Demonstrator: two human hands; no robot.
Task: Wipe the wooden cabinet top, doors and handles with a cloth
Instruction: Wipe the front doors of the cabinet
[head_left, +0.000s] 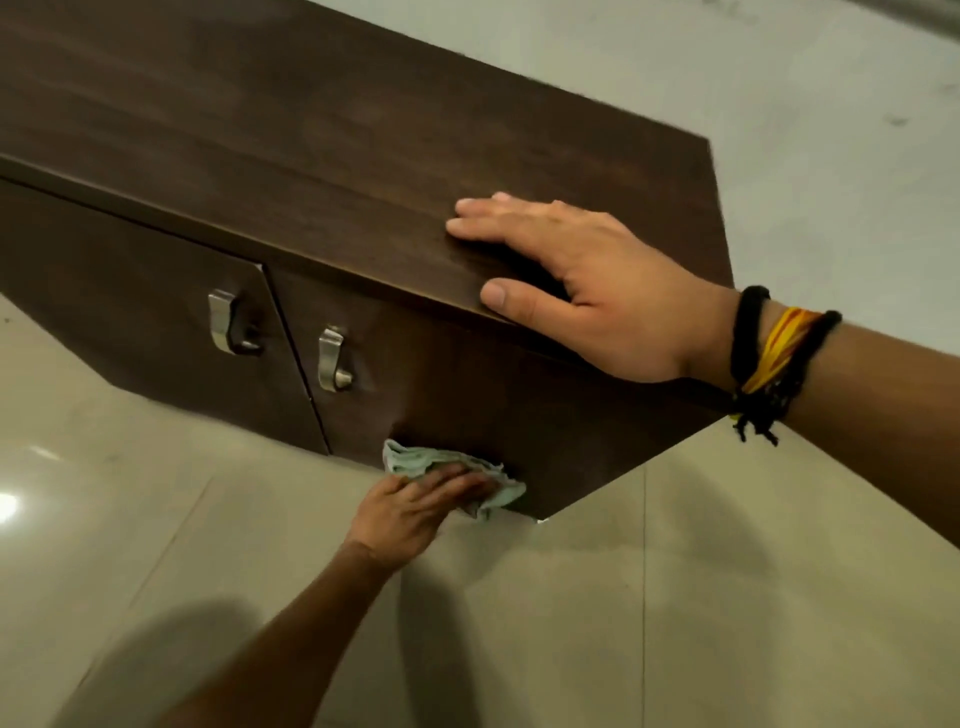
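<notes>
The dark wooden cabinet top (270, 135) runs from upper left to the right corner. Below it are two doors, the left door (130, 291) and the right door (467, 395), each with a metal handle: the left handle (226, 325) and the right handle (332, 361). My left hand (415, 506) presses a crumpled pale green cloth (452, 467) against the bottom edge of the right door. My right hand (582, 280) lies flat on the top near the front edge, fingers spread, thumb over the edge, holding nothing.
Glossy beige floor tiles (597, 623) lie below the cabinet, with a light glare at the far left. A pale wall (779, 104) stands behind and to the right of the cabinet. Black and yellow-red thread bands (774, 358) circle my right wrist.
</notes>
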